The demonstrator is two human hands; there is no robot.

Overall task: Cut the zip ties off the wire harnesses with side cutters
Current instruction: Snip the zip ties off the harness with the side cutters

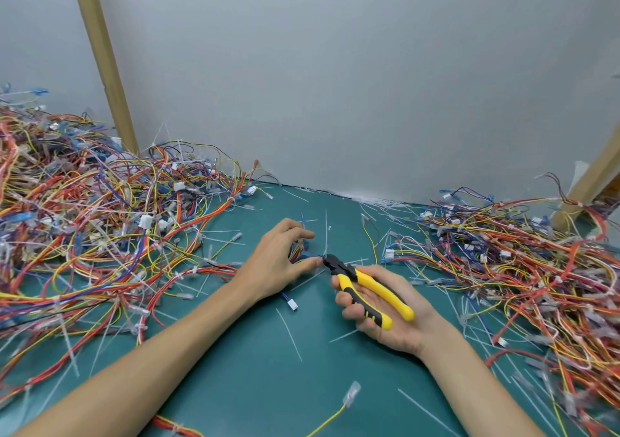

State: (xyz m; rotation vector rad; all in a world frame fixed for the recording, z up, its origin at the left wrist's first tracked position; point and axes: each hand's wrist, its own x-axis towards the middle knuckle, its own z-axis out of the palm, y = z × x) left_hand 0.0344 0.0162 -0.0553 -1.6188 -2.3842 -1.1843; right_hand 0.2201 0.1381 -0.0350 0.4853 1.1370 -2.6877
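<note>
My left hand (280,262) holds a small wire harness (299,252) of coloured wires against the green mat, thumb and fingers curled round it. A white zip tie tail (325,232) stands up from the harness. My right hand (379,309) grips the yellow and black side cutters (364,284), palm up. The black jaws point left and sit at the harness, right beside my left thumb tip. The harness is mostly hidden under my left hand. One blue lead with a white connector (292,305) trails out below my left hand.
A big tangle of wire harnesses (87,222) covers the left of the green mat (268,379). Another heap (536,275) fills the right. Cut zip tie pieces (288,334) lie scattered between them. A grey wall (335,84) and two wooden posts stand behind.
</note>
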